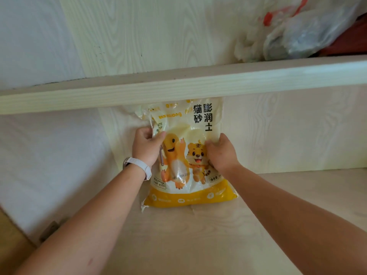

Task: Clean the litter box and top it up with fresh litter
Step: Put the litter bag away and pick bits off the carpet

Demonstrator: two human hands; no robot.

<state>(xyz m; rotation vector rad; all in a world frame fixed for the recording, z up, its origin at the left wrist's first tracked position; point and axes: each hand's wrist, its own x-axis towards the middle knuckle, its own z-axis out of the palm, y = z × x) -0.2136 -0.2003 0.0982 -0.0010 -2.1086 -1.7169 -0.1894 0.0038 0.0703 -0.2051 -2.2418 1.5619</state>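
Both hands hold the litter bag (186, 155) in a firm grip, one on each side edge. The left hand (147, 147) has its fingers curled round the bag's left edge, the thumb pressed onto the front near the orange cartoon figure, and a thin dark rod-like thing (161, 156) sticks down from under that hand; what it is cannot be told. A white wristband (140, 165) sits on the left wrist. The right hand (222, 153) clamps the bag's right edge, its fingers bent over the front beside the tiger cartoon, the back of the hand facing the camera. Both forearms are bare and stretch forward and upward from the lower corners, drawing close together toward the bag.

The bag stands upright on a pale wooden shelf (198, 235), its back against the pale wood-grain back panel (288, 132). It is pale yellow plastic with a deeper yellow band along the bottom, black Chinese characters at the upper right, and two cartoon animals on the front. Its top is hidden behind the front edge of an upper shelf (178, 88) that crosses the view. The plastic is creased where the hands squeeze it, and the bottom looks full.

On the upper shelf, at the far right, lies a crumpled clear plastic bag (309, 30) with red markings.
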